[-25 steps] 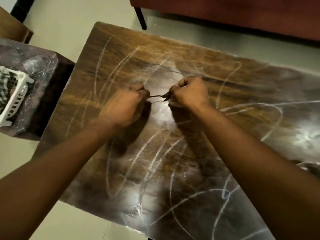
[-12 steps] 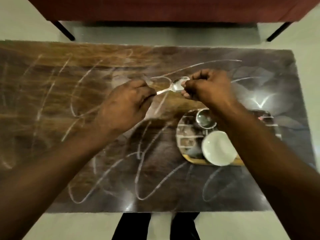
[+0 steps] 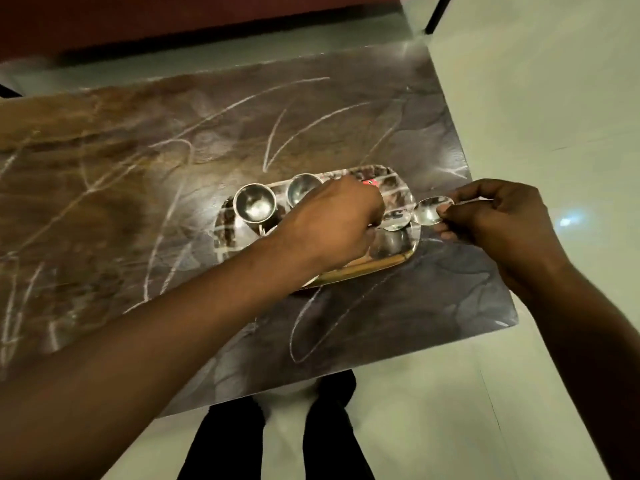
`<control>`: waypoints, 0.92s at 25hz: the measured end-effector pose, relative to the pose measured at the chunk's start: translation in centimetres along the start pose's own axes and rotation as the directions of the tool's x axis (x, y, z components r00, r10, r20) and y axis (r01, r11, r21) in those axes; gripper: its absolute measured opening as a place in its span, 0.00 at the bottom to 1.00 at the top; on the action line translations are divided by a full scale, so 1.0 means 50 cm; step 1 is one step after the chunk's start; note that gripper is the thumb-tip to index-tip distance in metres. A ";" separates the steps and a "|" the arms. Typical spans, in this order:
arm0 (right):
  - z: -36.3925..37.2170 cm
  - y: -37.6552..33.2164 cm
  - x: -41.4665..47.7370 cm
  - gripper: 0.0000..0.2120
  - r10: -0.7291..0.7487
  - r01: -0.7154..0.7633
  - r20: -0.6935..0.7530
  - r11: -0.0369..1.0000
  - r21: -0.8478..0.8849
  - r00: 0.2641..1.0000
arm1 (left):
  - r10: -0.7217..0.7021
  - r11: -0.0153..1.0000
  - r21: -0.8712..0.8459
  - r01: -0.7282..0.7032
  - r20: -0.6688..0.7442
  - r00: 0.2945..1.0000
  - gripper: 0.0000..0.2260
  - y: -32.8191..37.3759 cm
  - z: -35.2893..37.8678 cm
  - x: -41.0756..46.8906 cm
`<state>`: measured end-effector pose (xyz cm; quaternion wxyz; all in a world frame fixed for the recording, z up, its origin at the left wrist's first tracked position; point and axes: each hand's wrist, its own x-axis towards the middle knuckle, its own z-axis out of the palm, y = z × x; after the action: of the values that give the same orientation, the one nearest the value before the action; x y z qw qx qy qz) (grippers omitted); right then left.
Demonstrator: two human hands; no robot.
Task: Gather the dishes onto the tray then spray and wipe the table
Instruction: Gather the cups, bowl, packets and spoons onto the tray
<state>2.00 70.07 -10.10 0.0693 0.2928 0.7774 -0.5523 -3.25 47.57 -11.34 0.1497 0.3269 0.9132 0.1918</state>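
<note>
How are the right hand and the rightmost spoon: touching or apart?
Touching. The head view shows the right hand pinching the rightmost spoon by its bowl, between thumb and fingers.

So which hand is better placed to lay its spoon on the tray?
Left, probably. The left hand is above the tray, its spoon over the surface; the right hand sits beyond the right rim, pinching the other spoon.

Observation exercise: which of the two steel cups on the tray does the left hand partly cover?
The cup nearer the picture's right; the left hand overlaps its rim, while the other cup shows its whole rim.
</note>
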 end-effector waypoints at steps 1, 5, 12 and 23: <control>-0.009 0.022 0.004 0.04 0.021 -0.021 -0.003 1.000 0.005 1.000 | 0.004 1.000 0.026 -0.005 0.025 1.000 0.21 0.011 0.012 0.012; -0.002 0.097 0.022 0.02 0.101 -0.103 0.054 0.994 0.030 0.993 | -0.032 0.982 0.188 0.013 0.095 0.995 0.11 0.001 0.070 0.030; 0.032 0.171 0.056 0.03 0.115 -0.114 0.034 0.993 -0.024 0.993 | -0.002 0.961 0.275 -0.020 0.080 0.997 0.09 -0.007 0.131 0.021; 0.070 0.201 0.086 0.06 -0.013 0.006 -0.021 0.950 -0.312 1.000 | -0.046 0.940 0.341 -0.015 0.169 0.985 0.12 -0.020 0.139 0.021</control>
<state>3.08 70.74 -21.48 0.1029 0.2807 0.8571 -0.4195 -1.82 49.29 -18.06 0.1716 0.3562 0.9185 0.0002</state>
